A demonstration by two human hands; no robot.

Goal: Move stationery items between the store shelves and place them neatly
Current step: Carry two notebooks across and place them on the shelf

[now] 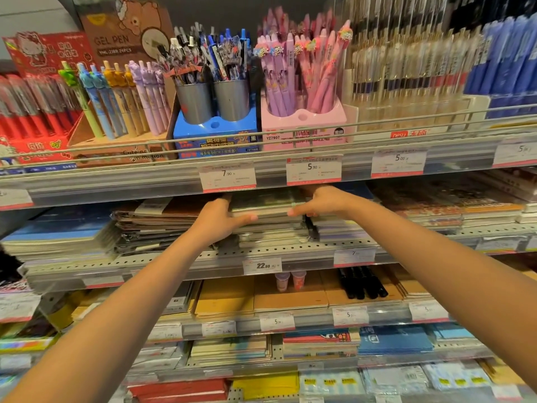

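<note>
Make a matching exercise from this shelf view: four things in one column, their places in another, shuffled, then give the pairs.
Things:
1. pink pen holder
2. black markers
3. left hand
4. blue pen stand

Places:
A. left side of the notebook stack
B. top shelf, above the 5.90 price tag
C. on brown notebooks, third shelf down
D. top shelf, holding two grey cups

Pairs: 1-B, 2-C, 3-A, 4-D
</note>
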